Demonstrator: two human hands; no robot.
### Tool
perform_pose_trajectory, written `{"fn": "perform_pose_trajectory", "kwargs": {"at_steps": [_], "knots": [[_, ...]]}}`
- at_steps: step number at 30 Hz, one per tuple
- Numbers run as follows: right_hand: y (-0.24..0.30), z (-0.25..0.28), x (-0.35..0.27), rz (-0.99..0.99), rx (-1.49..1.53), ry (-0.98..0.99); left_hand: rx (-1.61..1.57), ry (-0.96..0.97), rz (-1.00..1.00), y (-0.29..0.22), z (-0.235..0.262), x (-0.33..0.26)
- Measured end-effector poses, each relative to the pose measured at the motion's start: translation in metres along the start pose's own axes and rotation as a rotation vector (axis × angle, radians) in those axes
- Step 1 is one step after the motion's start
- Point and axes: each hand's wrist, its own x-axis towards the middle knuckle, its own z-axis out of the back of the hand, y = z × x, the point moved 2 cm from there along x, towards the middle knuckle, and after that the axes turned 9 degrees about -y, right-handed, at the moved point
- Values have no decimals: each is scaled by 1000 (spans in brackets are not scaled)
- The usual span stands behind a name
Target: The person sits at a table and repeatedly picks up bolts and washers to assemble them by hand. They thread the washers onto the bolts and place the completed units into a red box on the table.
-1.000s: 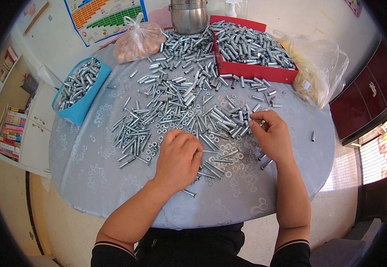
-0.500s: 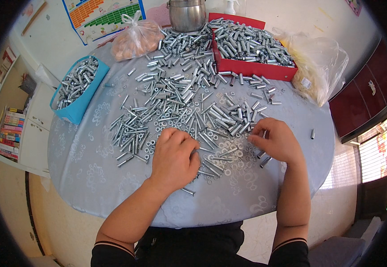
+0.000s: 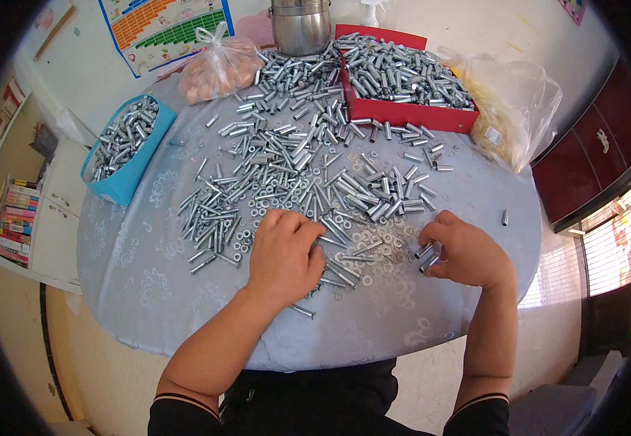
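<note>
My left hand [image 3: 284,251] rests at the near edge of the hardware pile, fingers curled and thumb drawn in; what they hold, if anything, is hidden. A bolt [image 3: 332,241] lies by its fingertips. On the right, my right hand [image 3: 468,251] has its thumb and fingers closed around a metal sleeve [image 3: 429,262], with another sleeve [image 3: 423,251] beside it. Flat washers [image 3: 373,251] are scattered between the hands. Behind them spreads a heap of bolts, nuts and sleeves [image 3: 279,156].
A red box [image 3: 410,112] full of sleeves stands at the back right, beside a clear plastic bag [image 3: 515,120]. At the left is a blue bin [image 3: 123,182] of metal parts. A tied bag [image 3: 221,69] and a steel pot [image 3: 301,29] sit at the back.
My right hand has moved right and slightly nearer, from beside the sleeve pile to the separate sleeves, and closed on one. The left hand has hardly moved.
</note>
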Motion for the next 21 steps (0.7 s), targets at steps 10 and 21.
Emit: {"fn": "perform_pose_trajectory", "kwargs": {"at_steps": [10,21], "knots": [[-4,-17,12,145,-51,-84,26,15,30,2,-2,0],[29,-19,56,348,101,-144,-54,12,16,4,-1,4]]}}
